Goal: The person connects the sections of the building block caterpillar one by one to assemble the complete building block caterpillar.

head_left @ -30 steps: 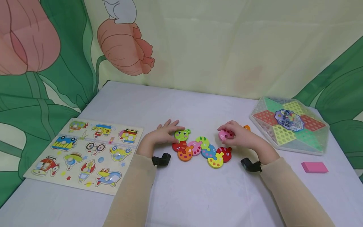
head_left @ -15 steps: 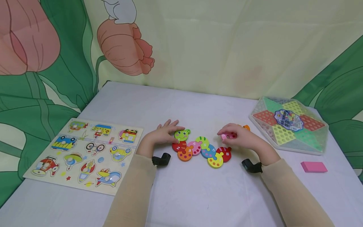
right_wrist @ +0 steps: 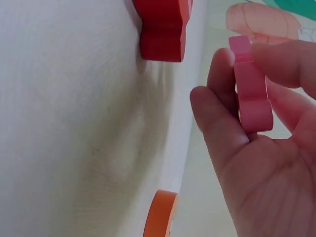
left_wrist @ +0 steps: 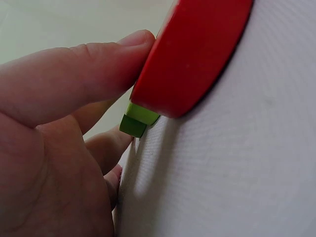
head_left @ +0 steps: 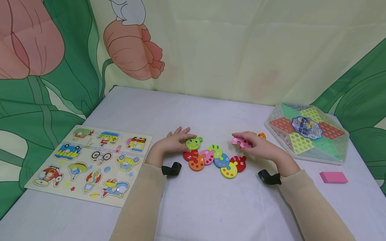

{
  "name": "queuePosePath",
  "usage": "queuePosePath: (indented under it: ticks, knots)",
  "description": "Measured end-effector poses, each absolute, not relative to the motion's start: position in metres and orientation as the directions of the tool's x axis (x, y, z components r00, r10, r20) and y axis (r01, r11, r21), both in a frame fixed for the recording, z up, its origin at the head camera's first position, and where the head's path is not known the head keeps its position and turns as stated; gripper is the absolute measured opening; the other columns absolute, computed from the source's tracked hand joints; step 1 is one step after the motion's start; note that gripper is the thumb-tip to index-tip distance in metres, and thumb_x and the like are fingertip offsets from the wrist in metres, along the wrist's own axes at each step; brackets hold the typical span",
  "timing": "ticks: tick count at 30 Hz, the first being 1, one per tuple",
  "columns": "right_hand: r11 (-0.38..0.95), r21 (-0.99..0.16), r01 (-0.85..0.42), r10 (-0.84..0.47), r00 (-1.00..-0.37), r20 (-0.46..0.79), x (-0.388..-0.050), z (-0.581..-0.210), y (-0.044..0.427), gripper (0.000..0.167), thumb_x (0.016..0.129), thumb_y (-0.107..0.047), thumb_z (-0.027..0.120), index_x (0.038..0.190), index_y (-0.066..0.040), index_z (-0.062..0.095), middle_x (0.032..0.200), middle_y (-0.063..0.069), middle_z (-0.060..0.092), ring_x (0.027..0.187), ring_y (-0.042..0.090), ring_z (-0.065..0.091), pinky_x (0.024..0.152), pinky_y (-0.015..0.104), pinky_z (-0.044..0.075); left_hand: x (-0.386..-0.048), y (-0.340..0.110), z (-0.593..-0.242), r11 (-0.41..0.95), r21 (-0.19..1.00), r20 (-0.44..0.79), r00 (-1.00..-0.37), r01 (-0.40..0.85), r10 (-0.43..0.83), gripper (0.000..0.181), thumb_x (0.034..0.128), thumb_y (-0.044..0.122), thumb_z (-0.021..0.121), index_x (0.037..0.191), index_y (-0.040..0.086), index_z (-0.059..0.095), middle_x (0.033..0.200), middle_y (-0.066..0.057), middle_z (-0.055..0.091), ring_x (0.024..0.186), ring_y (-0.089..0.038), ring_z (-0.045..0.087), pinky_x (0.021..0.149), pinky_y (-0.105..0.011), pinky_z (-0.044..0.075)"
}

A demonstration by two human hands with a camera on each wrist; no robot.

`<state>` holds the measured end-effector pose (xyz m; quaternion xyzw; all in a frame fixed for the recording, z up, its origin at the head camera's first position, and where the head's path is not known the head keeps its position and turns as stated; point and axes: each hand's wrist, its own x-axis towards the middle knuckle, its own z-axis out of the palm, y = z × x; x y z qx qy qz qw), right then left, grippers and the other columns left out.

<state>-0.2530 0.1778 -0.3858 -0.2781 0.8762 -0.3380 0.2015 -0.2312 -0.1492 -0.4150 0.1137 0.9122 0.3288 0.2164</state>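
On the white-covered table a row of numbered caterpillar puzzle pieces (head_left: 222, 160) is linked in a zigzag, from a green smiling head (head_left: 193, 143) to a red piece (head_left: 242, 163) marked 8. My left hand (head_left: 171, 143) lies beside the head, its fingers stretched out. In the left wrist view its thumb (left_wrist: 133, 42) touches the upper edge of a red piece (left_wrist: 192, 54). Above the row's right end, my right hand (head_left: 257, 145) pinches a pink dotted caterpillar piece (head_left: 242, 142), raised off the table in the right wrist view. Part of the pink piece is hidden by fingers.
An orange piece (head_left: 262, 135) lies behind my right hand. At left is a peg puzzle board (head_left: 90, 164) with vehicle pictures. To the right sit a clear-lidded hexagonal board game box (head_left: 307, 134) and a pink block (head_left: 333, 177). A printed curtain hangs behind the table.
My right hand has turned the pink piece between its fingers, so its notch now faces left, and has shifted slightly toward me. The left hand and the linked row have stayed put.
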Motion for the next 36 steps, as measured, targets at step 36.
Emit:
queuePosePath:
  ticks: [36]
  knots:
    - [0.664,-0.705,-0.249,-0.592,-0.751,-0.292,-0.229,-0.398,0.206,0.055,0.081,-0.024,0.066,0.131,-0.018,0.046,0.118,0.011,0.05,0.088,0.021,0.048,0.068,0.027,0.048,-0.232,-0.149,-0.417,0.755,0.652,-0.312,-0.882,0.071,0.353,0.059,0.0798,0.025,0.063,0.135,0.029,0.043,0.154,0.0,0.01,0.142,-0.025,-0.008,0.111,-0.054,-0.009]
